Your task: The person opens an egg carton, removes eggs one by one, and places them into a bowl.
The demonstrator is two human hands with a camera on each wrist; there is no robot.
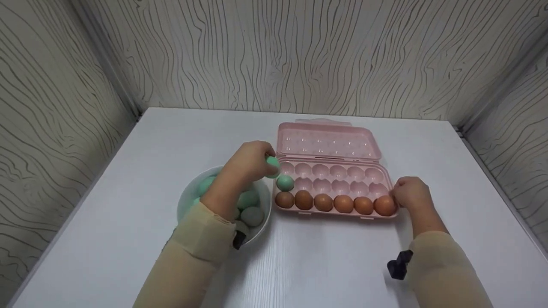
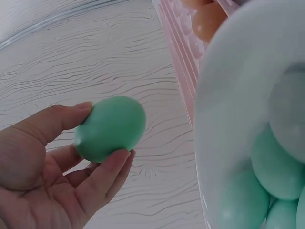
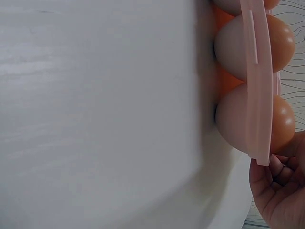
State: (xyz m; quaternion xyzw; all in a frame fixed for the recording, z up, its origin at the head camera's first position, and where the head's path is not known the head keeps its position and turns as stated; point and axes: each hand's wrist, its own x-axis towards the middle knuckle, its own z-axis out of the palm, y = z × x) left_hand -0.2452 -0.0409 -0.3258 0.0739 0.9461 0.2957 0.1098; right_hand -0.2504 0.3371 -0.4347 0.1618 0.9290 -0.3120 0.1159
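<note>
In the left wrist view my left hand (image 2: 52,171) pinches a green egg (image 2: 114,129) between thumb and fingertips. The head view places this hand just above the left end of a pink egg carton (image 1: 327,139), whose lid lies folded back. One green egg (image 1: 285,182) sits in the middle row at the left. Several brown eggs (image 1: 343,204) fill the near row, while the far row's cups hold none. My right hand (image 1: 414,192) grips the carton's right near corner; in the right wrist view, its thumb and curled fingers (image 3: 281,174) are at the rim beside the end egg.
Left of the carton stands a white bowl (image 2: 224,90) holding several green eggs (image 1: 248,199), partly hidden under my left forearm. All this is on a white table (image 1: 325,261), with wood-patterned panels (image 1: 274,55) behind and at both sides.
</note>
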